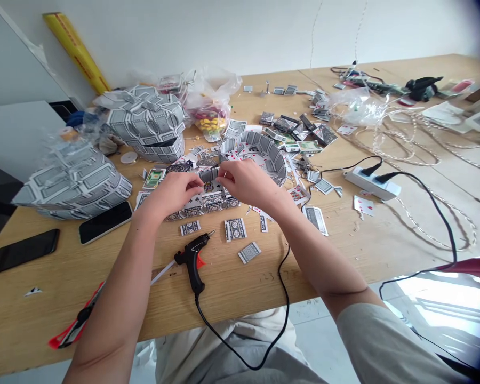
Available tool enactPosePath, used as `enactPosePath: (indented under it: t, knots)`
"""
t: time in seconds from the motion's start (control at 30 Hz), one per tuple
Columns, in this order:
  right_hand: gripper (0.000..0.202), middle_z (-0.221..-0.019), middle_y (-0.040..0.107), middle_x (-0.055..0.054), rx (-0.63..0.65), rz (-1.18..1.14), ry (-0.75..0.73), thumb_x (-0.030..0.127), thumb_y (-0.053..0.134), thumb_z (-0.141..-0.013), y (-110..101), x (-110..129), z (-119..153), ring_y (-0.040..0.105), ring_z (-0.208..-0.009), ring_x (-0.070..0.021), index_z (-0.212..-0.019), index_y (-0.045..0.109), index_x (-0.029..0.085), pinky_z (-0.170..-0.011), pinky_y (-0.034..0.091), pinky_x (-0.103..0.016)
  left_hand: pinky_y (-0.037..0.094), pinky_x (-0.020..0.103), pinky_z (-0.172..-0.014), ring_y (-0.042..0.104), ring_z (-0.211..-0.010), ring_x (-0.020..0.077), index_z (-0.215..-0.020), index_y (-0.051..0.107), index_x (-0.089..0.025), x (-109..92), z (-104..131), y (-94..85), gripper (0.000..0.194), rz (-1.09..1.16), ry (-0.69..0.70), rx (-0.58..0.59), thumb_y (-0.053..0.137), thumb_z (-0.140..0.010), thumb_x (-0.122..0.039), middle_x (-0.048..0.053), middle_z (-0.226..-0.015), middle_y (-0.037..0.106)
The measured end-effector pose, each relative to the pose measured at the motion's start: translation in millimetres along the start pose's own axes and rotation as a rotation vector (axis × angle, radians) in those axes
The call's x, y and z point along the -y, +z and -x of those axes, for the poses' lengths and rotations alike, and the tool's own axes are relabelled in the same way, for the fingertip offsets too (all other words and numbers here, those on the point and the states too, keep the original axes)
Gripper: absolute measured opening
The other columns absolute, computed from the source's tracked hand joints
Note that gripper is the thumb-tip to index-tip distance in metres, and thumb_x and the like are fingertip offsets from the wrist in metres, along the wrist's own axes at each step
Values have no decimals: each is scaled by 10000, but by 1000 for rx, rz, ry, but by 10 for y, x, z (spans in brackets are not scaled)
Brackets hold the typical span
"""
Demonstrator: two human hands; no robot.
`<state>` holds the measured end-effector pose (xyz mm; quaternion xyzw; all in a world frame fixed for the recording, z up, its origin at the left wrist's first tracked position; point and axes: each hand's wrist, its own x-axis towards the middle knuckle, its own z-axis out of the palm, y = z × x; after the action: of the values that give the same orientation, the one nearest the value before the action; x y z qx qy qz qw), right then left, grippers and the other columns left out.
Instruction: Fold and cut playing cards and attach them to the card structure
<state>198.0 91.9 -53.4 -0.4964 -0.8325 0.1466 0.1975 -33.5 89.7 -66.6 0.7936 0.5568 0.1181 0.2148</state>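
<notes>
My left hand [178, 188] and my right hand [246, 181] are over a box made of playing cards [220, 201], close to each other. Fingers curled, the left hand pinches at the box's far wall. Opposite it, the right thumb and fingers close on the same wall; its fingertips are partly hidden. Nearer the table edge lies a black glue gun [193, 260], its nozzle pointing towards the box. Cut card pieces [235, 229] lie between them. Just behind the right hand stands a round, open tray of folded cards [274, 160].
Two finished-looking card baskets [148, 120] stand at left, beside two phones [106, 221]. A red utility knife [78, 322] lies under my left forearm. Black cables run to a white power strip [372, 183] at right. Card packs [286, 125], rope [408, 154] and plastic bags [214, 101] lie behind.
</notes>
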Motion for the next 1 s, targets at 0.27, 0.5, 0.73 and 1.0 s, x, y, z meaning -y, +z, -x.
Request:
enactPosePath:
  t: [0.27, 0.5, 0.73, 1.0]
  knots:
    - [160, -975, 785, -55, -312, -195, -103, 127, 596, -974, 103, -111, 160, 693, -855, -200, -998, 738, 198, -818, 522, -350, 371, 324, -655, 535, -604, 159, -801, 752, -210, -105, 166, -266, 324, 15, -50, -245, 694, -1016, -445, -3, -653, 683]
    - [224, -1270, 792, -159, -532, -69, -195, 269, 586, -1090, 743, -647, 485, 692, -1230, -351, -1265, 721, 230, -1089, 561, -576, 434, 352, -742, 660, -751, 216, -917, 811, -195, -77, 152, -250, 322, -103, -22, -232, 580, -1083, -346, 62, -829, 792]
    - [234, -1356, 786, -153, -572, -110, -225, 256, 617, -1093, 909, -775, 620, 707, -1283, -332, -1280, 758, 247, -1114, 584, -584, 542, 367, -996, 762, -1098, 271, -1157, 840, -203, -118, 60, -40, 221, -95, 78, -33, 700, -1005, -282, 82, -1179, 840]
    - [197, -1275, 838, -101, -479, -158, -317, 242, 676, -1069, 929, -706, 638, 749, -1234, -299, -1176, 838, 280, -1062, 650, -534, 540, 387, -1090, 716, -1326, 331, -1273, 792, -203, -159, -3, 247, 300, -158, 38, 152, 716, -1012, -329, 154, -1398, 772]
